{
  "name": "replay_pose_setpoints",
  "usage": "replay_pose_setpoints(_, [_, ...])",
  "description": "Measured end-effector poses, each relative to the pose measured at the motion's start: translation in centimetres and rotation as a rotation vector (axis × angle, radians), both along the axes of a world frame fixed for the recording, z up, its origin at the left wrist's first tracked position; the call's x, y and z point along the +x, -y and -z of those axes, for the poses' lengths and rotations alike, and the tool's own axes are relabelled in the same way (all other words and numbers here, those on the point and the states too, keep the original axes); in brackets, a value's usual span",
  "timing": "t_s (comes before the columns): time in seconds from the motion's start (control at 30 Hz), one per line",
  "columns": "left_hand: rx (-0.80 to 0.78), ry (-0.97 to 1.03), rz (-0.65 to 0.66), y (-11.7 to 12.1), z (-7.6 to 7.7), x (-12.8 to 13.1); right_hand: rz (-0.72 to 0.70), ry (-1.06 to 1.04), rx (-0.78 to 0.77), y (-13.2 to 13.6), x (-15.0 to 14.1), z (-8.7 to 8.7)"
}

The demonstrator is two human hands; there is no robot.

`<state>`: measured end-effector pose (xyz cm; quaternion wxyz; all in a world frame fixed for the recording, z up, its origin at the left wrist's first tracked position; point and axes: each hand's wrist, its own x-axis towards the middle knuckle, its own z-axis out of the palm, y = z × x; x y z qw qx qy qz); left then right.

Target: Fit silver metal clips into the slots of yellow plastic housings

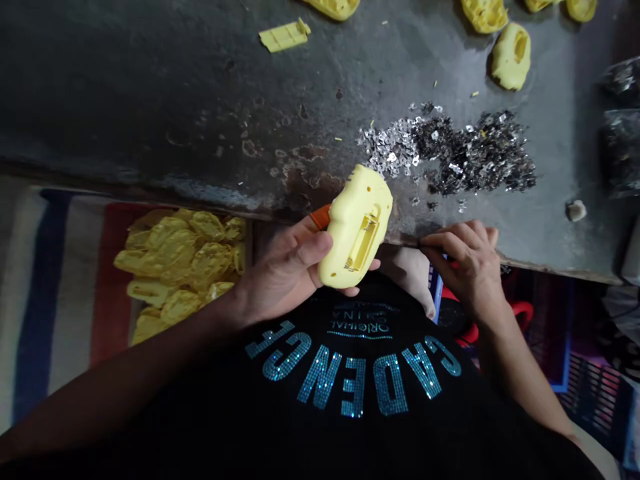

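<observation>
Black shirt (320,433) below; metal bits (465,153) beyond yellow shell (345,220).

The shell (345,227) is of pale yellow colour. The table (190,100) is dark grey with brown spots. The shirt (210,413) is black, with glittering blue letters (353,380).

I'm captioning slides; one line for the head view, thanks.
Left hand holding a yellow plastic shell, right hand at the edge of a metal-strewn table.

Single head-worn view, close above shirt (350,413), facing steeply down, bench (175,87) beyond.
</observation>
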<state>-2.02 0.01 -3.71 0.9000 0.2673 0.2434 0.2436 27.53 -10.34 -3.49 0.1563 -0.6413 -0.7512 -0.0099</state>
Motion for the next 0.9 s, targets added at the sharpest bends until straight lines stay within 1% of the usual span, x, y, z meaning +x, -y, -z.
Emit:
replay_pose_setpoints(0.1, [-0.048, -0.001, 0.073, 0.2, 0.0, 0.2, -0.029, 0.024, -0.019, 0.0, 0.4, 0.0])
replay_pose_setpoints(0.2, [-0.114, 0.052, 0.158, 0.3, 0.1, 0.4, -0.056, 0.083, 0.003, 0.3, 0.7, 0.0])
replay_pose_setpoints(0.27, [-0.138, 0.101, 0.209, 0.4, 0.2, 0.7, -0.043, 0.047, 0.014, 0.4, 0.7, -0.2])
replay_pose_setpoints(0.3, [-0.142, 0.119, 0.235, 0.5, 0.2, 0.9, -0.037, -0.035, 0.008, 0.3, 0.6, -0.5])
replay_pose_setpoints(0.33, [-0.145, 0.13, 0.256, 0.5, 0.3, 1.0, -0.037, -0.166, -0.006, 0.2, 0.5, -1.0])
replay_pose_setpoints(0.43, [-0.153, 0.142, 0.3, 0.7, 0.3, 1.4, -0.07, -0.642, -0.051, -0.8, -0.6, -2.9])
replay_pose_setpoints(0.47, [-0.154, 0.148, 0.312, 0.8, 0.2, 1.6, -0.085, -0.745, -0.06, -1.2, -1.0, -3.6])
replay_pose_setpoints(0.5, [-0.153, 0.157, 0.322, 0.9, 0.1, 1.7, -0.098, -0.801, -0.064, -1.6, -1.5, -4.1])
replay_pose_setpoints(0.6, [-0.151, 0.183, 0.338, 1.3, -0.2, 1.9, -0.119, -0.809, -0.081, -2.6, -2.8, -4.9])
replay_pose_setpoints(0.67, [-0.158, 0.187, 0.327, 1.5, -0.3, 1.9, -0.115, -0.784, -0.072, -2.8, -3.3, -4.9])
replay_pose_setpoints(0.77, [-0.17, 0.187, 0.312, 1.7, -0.4, 1.8, -0.109, -0.74, -0.019, -2.7, -3.6, -4.6])
replay_pose_setpoints(0.9, [-0.182, 0.2, 0.29, 2.0, -0.2, 1.7, -0.104, -0.669, 0.027, -2.4, -3.7, -4.7])
